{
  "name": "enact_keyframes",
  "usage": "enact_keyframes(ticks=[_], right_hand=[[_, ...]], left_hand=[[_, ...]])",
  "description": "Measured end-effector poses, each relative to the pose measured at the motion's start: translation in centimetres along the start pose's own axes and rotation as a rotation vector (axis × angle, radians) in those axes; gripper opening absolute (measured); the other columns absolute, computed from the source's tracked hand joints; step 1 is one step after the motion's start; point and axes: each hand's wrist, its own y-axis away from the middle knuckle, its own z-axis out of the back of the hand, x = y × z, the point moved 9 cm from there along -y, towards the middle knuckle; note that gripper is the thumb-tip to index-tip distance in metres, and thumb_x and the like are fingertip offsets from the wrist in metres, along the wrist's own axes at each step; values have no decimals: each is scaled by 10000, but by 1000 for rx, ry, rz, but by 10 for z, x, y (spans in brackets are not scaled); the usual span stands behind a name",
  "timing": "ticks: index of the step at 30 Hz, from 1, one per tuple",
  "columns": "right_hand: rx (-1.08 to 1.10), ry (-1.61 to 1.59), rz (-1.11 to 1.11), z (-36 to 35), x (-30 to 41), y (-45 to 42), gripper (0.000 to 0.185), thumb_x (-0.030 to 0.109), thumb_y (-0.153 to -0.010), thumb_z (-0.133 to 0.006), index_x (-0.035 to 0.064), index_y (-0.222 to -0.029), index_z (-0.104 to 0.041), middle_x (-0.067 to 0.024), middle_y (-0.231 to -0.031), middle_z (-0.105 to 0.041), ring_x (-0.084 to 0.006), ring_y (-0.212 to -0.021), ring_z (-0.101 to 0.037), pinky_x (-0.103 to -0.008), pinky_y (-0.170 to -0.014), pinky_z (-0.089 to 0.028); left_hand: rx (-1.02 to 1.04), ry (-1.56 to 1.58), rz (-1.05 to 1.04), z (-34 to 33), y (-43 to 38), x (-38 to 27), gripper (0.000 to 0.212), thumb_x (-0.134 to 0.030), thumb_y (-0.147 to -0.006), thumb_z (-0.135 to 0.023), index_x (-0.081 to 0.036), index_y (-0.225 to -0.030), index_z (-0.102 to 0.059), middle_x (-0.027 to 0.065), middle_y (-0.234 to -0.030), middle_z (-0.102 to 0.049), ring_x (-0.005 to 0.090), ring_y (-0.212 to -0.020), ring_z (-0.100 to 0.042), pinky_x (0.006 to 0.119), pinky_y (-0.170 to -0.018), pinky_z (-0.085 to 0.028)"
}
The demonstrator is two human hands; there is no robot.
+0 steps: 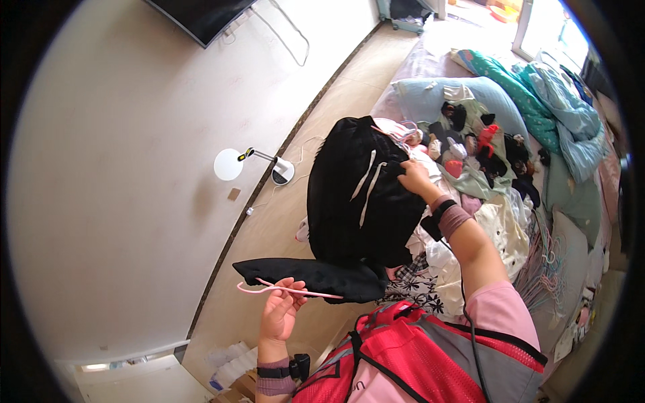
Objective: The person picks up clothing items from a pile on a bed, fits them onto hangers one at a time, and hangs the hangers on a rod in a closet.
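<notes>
A pink clothes hanger point(322, 294) lies between the fingers of my left hand point(283, 310), its hook pointing left. Behind that hand stretches a black sleeve-like piece of cloth point(322, 274); the hanger overlaps it, and I cannot tell whether it goes inside. My right hand point(416, 177) grips the right edge of a large black garment point(342, 211) with two white drawstrings point(371, 194). This garment is spread over the near side of the bed and covers part of the clothes there. Whether the sleeve-like piece joins it is not plain.
On the bed are heaped clothes and socks point(456, 153), a blue pillow point(468, 90), a teal quilt point(534, 101) and a bundle of hangers point(546, 267). A desk lamp point(283, 171) stands on the floor by the wall, its cable running towards the bed. Cardboard point(242, 388) lies low at left.
</notes>
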Motion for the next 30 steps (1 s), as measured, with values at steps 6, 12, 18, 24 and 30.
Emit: enact_keyframes(ticks=[6,12,18,24,30], right_hand=[[114,150,-178,-31,-51,-19,361,197,-776,-611,106,-1121,-665,-113,-1290,-565,-305,-1274,-467,-546,-1016,-360],[126,168,-160,-44,-47,-17,373,195,-768,-658,88,-1126,-664,-155,-1323,-539,-306,-1316,-428,-552,-1046,-338],[117,-116,-225,-33,-54,-27,385,160,-767,-698,69,-1140,-671,-157,-1147,-636,-314,-1116,-595,-403,-955,-468],[-256,-333,-112,19,-6,7,167,27,-797,-567,101,-838,-711,-86,-744,-662,-232,-719,-645,-369,-678,-486],[-390,-321,285,62,103,80,163,-2,-680,-551,138,-750,-593,-35,-840,-572,-262,-924,-555,-407,-844,-352]], left_hand=[[-70,-56,-36,12,20,-4,565,-188,-857,-703,-31,-1336,-447,149,-1247,-581,226,-1063,-597,362,-931,-490],[-101,-36,-39,21,34,-1,582,-195,-855,-706,-26,-1342,-437,147,-1251,-577,219,-1069,-592,358,-935,-482],[-84,-41,-25,22,36,5,592,-210,-858,-703,-28,-1348,-425,151,-1262,-569,220,-1077,-580,353,-939,-474],[-60,-36,-19,20,37,7,605,-212,-864,-694,-31,-1366,-407,151,-1273,-560,221,-1091,-575,346,-941,-472],[-25,-47,-34,9,35,5,667,-180,-884,-660,-25,-1441,-330,150,-1316,-531,201,-1089,-573,333,-933,-469]])
